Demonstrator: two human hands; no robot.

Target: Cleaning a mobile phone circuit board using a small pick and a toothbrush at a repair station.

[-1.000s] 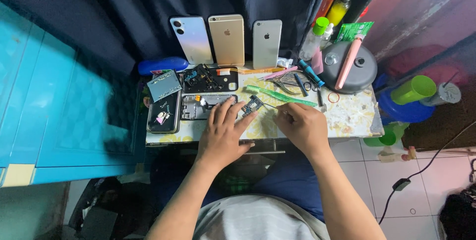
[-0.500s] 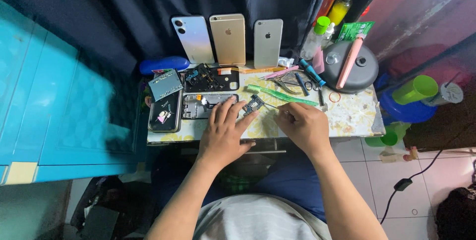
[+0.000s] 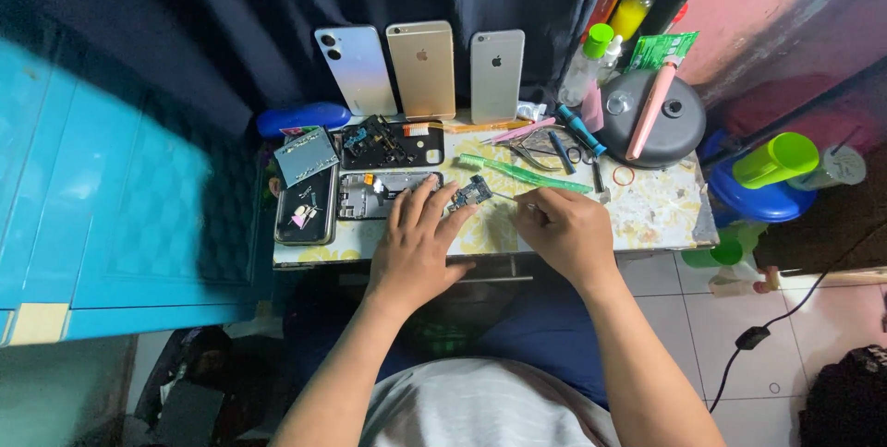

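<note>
on the small table (image 3: 647,216), the left hand (image 3: 420,244) lies palm down, fingers spread, fingertips pinning a small circuit board (image 3: 472,193). just beside it the right hand (image 3: 565,230) is curled, pinching a thin tool (image 3: 506,196) whose tip meets the board

We are reaching both forearms forward from our lap, bare to the elbows. Our left hand (image 3: 420,239) is lying palm down with its fingers (image 3: 427,196) spread and extended, while our right hand (image 3: 565,230) is curling loosely, knuckles up, fingers tucked inward.
</note>
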